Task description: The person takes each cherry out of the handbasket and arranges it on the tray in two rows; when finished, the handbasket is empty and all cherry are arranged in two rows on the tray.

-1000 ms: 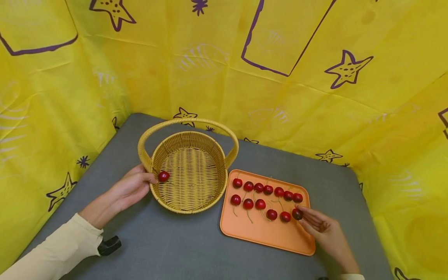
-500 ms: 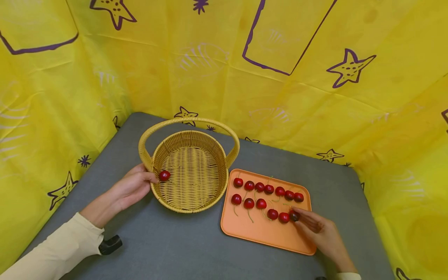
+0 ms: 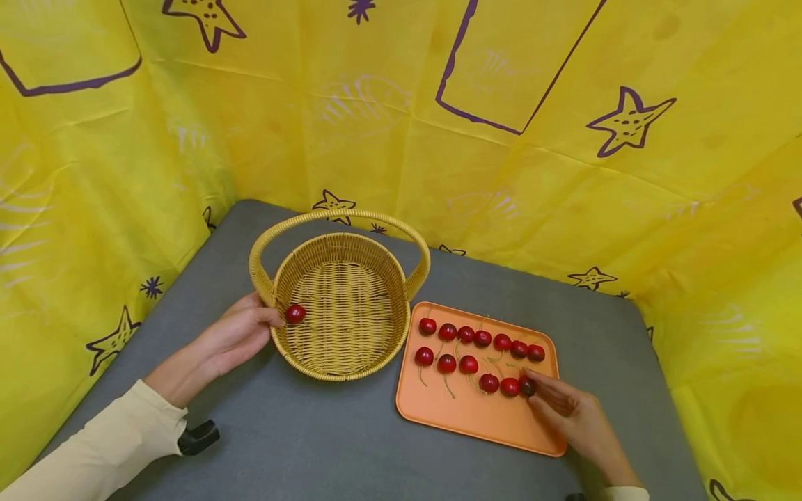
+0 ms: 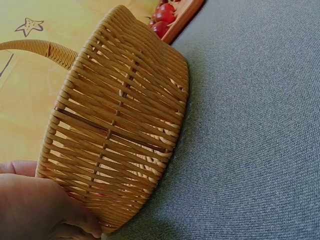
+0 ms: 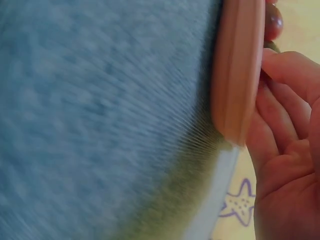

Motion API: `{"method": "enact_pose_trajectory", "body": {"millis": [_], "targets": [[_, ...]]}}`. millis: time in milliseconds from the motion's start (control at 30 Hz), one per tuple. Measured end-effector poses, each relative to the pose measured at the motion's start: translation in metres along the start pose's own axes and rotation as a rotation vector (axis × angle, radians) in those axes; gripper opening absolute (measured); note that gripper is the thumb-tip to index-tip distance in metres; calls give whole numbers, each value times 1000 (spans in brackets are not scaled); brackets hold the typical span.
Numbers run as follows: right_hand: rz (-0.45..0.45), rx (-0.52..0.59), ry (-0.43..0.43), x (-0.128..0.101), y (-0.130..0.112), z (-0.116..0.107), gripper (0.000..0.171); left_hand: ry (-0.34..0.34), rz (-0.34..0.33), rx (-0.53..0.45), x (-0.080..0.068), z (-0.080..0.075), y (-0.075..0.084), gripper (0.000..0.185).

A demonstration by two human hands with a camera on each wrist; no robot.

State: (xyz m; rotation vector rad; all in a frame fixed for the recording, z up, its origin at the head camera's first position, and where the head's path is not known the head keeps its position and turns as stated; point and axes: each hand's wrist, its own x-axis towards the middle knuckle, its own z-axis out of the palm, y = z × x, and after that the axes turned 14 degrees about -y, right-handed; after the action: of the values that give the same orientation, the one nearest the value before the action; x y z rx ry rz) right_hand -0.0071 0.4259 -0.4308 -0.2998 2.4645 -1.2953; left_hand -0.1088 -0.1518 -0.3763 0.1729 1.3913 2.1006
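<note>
Holding, at far left: my left hand (image 3: 234,335) rests against the near-left wall of the wicker basket (image 3: 341,358), thumb and fingers pinching one cherry (image 3: 295,314) at the rim. The left wrist view shows only palm against weave, so the pinch is read from the head view alone.

Item, basket: one, woven, oval, with a hoop handle arching over its far side. It stands on the grey table (image 3: 313,445), just left of the tray. Its floor shows bare weave; I count no cherry lying inside yet.

Item, tray (image 3: 466,424): one, orange, rounded corners, touching or nearly touching the basket's right wall. Cherries on it: seven in the far row, six in the near row, thirteen counted, stems trailing toward me.

Item, dark cherry (image 3: 528,387): last on the right of the near row. My right hand (image 3: 573,417) lies over the tray's near-right corner, fingertips closed on this cherry; it sits on the tray, not lifted, as far as I can tell.

Step in hand, as I judge it: moving cherries from tray to basket, barely begun. Next move calls for loosening the left pinch over the basket floor, and for lifting the right cherry clear without knocking its neighbour.

Total cherries: fourteen.
</note>
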Motion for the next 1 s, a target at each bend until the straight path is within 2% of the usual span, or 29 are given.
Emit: {"method": "enact_pose_trajectory", "body": {"millis": [133,233,333,433,633,733,1000], "targets": [[12,-74,-7,-1,-9,-9,51,-2,-5,-9,-1,0,1,84],[-17,-141,7,1,-23,-16,52,-7,-6,-13,-1,1,2,86],[-77,-156,15,9,-46,-19,51,-13,-5,-13,-1,2,3,87],[-184,-114,-5,25,-72,-15,51,-16,-2,-12,-1,2,3,87],[-409,29,-92,73,-137,8,53,-12,4,-11,-2,2,3,86],[-501,85,-167,100,-168,25,53,-13,8,-14,-1,2,3,86],[-556,202,-436,180,-227,75,48,-4,8,-14,-1,2,1,84]]}}
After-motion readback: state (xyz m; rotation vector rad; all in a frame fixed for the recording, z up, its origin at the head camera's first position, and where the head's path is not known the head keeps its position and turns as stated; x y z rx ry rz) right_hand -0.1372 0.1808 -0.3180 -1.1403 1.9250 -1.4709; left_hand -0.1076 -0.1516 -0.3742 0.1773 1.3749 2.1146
